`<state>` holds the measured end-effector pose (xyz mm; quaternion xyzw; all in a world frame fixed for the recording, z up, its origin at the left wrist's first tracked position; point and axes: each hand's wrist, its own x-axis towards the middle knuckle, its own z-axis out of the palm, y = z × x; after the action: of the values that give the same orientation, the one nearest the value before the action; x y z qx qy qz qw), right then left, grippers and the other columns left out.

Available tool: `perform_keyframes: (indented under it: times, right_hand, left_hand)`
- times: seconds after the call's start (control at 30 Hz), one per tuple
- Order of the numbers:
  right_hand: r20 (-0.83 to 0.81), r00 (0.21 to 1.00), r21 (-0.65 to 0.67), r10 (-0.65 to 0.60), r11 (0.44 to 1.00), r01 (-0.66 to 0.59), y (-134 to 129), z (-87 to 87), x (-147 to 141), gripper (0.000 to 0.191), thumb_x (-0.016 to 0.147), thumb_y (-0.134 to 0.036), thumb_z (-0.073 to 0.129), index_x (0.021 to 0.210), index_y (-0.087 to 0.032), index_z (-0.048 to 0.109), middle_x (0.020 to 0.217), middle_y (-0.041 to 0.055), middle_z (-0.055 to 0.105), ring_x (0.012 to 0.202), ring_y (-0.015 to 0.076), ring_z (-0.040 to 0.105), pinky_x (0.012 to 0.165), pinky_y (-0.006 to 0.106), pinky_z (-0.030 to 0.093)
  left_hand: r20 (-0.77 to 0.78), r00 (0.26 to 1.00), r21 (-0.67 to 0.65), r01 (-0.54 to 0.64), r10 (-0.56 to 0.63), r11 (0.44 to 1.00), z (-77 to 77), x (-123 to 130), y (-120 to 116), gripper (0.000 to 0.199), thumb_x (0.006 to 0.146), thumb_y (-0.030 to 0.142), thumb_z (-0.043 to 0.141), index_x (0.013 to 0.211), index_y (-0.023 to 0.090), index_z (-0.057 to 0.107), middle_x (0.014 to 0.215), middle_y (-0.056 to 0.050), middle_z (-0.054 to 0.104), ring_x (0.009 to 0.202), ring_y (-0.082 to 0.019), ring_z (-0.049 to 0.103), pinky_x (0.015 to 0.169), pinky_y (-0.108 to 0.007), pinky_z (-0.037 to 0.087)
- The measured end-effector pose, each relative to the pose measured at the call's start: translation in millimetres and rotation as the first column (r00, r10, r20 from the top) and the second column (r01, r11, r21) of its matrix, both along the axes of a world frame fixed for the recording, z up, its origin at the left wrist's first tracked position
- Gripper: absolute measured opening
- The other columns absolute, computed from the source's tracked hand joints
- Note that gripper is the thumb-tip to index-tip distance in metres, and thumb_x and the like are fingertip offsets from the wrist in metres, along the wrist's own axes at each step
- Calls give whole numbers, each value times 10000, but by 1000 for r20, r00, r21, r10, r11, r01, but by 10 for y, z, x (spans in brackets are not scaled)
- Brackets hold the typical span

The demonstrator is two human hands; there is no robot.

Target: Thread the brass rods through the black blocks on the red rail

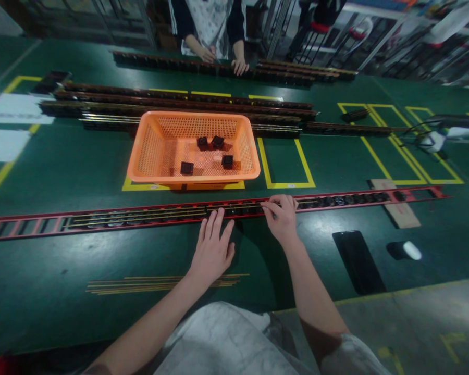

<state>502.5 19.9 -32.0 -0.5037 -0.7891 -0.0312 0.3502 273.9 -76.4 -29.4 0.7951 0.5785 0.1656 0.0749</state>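
A long red rail frame (164,221) lies across the green table, with black blocks and thin brass-coloured rods along its middle. My left hand (213,245) rests with spread fingers at the frame's near edge, its fingertips touching the parts there. Further right, my right hand (281,216) has its thumb and index finger pinched together over the frame, at a thin rod. Beyond the frame stands an orange basket (193,177) holding several small black blocks (186,167). Several loose thin rods (140,284) lie on the table at the near left.
A black phone (358,262), a white mouse-like object (412,250) and a cardboard piece (402,213) lie to the right. Long dark rail assemblies (187,107) lie behind the basket. Across the table, another person's hands (240,66) are at similar rails.
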Motion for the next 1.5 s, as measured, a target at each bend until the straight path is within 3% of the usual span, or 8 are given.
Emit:
perform_keyframes:
  times: [0.37, 0.8, 1.27, 1.5]
  right_hand:
    - [-4, 1000, -13, -10, 1000, 10, -3, -15, -6, 113, 902, -175, 624, 895, -230, 723, 894, 40, 633, 885, 213, 557, 835, 411, 372]
    - [-13, 999, -123, -47, 991, 45, -22, 20, -43, 101, 916, -190, 585, 851, -236, 647, 921, 34, 654, 914, 222, 560, 867, 408, 351]
    - [13, 998, -126, -54, 990, 55, -33, -5, -62, 103, 942, -202, 561, 888, -241, 639, 959, 38, 646, 944, 231, 535, 873, 419, 336]
    - [-16, 997, -140, -80, 987, 77, -39, -20, -75, 114, 921, -176, 562, 887, -242, 648, 1065, 60, 602, 1010, 250, 516, 887, 441, 344]
  left_hand:
    - [9, 1000, -7, 3, -2, 1000, 12, -4, 3, 522, 931, 294, 530, 1438, 174, 494, 1665, -181, 185, 1546, -340, 166, 1231, -571, 233]
    - [8, 1000, 5, -10, 9, 1000, -14, 7, 0, 580, 927, 278, 518, 1477, 123, 420, 1663, -177, 197, 1548, -324, 165, 1245, -547, 221]
    - [16, 1000, 7, -12, 12, 1000, -8, 10, 0, 568, 931, 265, 509, 1476, 136, 412, 1662, -194, 187, 1545, -334, 173, 1231, -565, 240]
    - [24, 1000, 4, -14, 14, 1000, -7, 10, -4, 559, 927, 264, 520, 1465, 142, 430, 1664, -192, 180, 1544, -340, 176, 1233, -569, 240]
